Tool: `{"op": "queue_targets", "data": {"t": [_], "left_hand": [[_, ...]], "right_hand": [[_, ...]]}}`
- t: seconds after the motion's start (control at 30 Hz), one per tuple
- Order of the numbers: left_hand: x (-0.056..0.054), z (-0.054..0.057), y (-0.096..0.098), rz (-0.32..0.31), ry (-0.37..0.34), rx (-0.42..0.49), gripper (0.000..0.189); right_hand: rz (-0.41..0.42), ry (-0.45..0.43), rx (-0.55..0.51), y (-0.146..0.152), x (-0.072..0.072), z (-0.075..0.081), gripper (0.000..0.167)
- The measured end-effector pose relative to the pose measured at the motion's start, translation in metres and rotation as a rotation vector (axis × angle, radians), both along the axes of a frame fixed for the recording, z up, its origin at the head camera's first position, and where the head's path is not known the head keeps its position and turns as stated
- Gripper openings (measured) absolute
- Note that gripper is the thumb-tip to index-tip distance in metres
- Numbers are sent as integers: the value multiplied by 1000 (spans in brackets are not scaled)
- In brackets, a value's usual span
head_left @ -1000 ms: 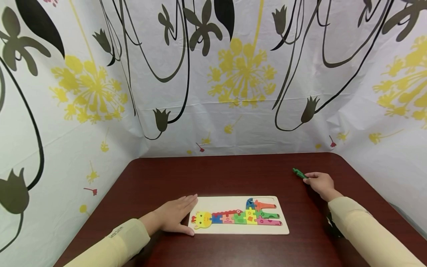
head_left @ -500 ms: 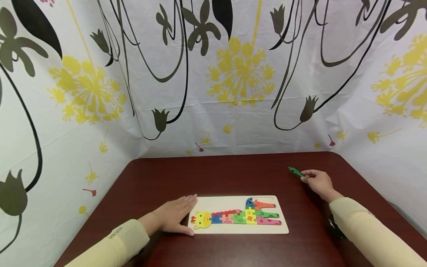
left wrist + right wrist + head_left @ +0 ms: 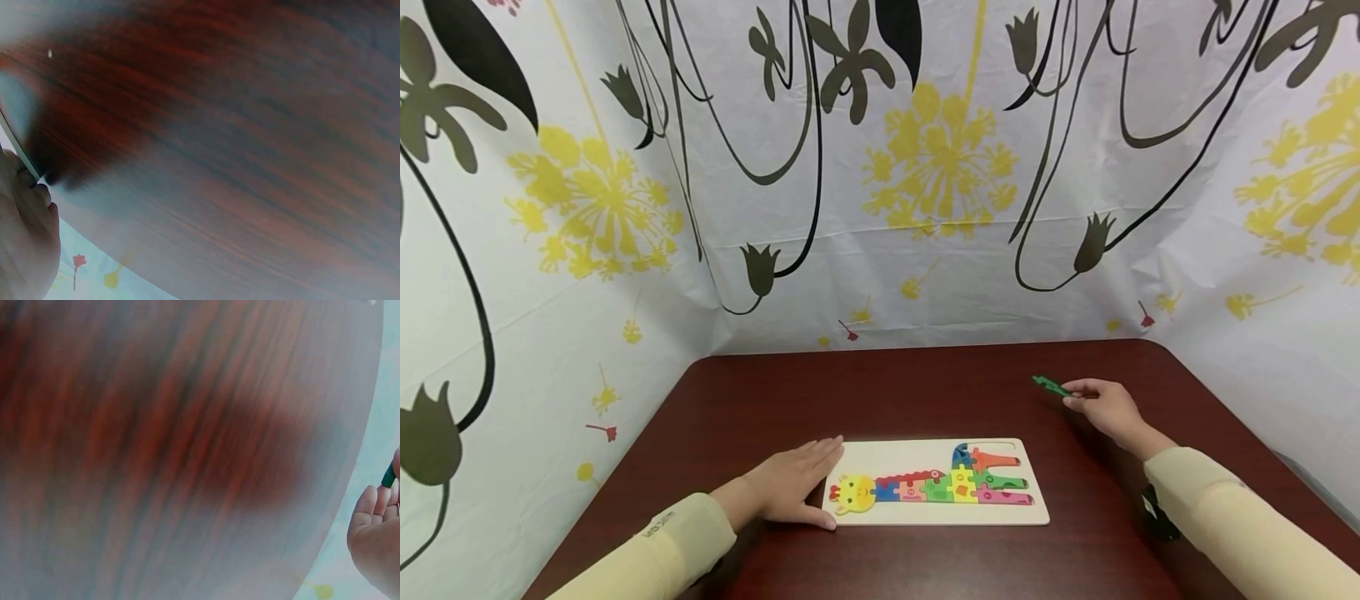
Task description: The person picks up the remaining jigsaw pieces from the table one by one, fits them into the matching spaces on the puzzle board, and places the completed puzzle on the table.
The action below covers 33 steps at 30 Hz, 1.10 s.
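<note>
A giraffe jigsaw puzzle board (image 3: 902,456) lies flat on the table, its coloured pieces forming a head, neck, body and legs. Along its left edge rests my left hand (image 3: 793,483), fingers stretched to the upper corner and thumb near the lower one. In the left wrist view the left hand (image 3: 28,231) touches the thin rim of the board (image 3: 20,149). My right hand (image 3: 1105,408) pinches one end of a slim green puzzle piece (image 3: 1049,385), held above the table beyond the board's right end. Only a bit of the green piece (image 3: 389,477) shows in the right wrist view.
The dark red-brown table (image 3: 880,392) has rounded far corners. Behind and at both sides hangs a white sheet (image 3: 880,308) printed with flowers and vines. Near the right sleeve (image 3: 1232,508) a dark object (image 3: 1159,512) is partly hidden.
My right hand has moved left with the green puzzle piece, slightly farther from me. The left hand and the board stay in place.
</note>
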<state>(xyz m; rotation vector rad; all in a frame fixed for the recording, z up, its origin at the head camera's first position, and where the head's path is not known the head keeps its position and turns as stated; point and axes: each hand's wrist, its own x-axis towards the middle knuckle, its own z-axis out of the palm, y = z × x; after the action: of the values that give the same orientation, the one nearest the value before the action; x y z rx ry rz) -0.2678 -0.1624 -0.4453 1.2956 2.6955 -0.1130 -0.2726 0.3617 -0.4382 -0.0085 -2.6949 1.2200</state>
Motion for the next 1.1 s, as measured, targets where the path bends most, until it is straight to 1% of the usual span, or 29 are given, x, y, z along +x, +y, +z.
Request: {"op": "queue_targets", "data": {"t": [0.37,0.53,0.7,0.83,1.1], "left_hand": [[1,0,-1,14,-5,-10,109],[1,0,-1,23,-9,-15,109],[1,0,-1,16,-9,-7,108],[0,1,0,14,4,-17,108],[1,0,1,14,2,-9,108]], "right_hand": [[41,-24,21,-17,6,6,29],[69,-3,20,-27,9,7,25],[90,-10,18,-39,12,8,24],[112,-18,19,-49,13,8,23],[148,-6,51,-63,17,8,20]]}}
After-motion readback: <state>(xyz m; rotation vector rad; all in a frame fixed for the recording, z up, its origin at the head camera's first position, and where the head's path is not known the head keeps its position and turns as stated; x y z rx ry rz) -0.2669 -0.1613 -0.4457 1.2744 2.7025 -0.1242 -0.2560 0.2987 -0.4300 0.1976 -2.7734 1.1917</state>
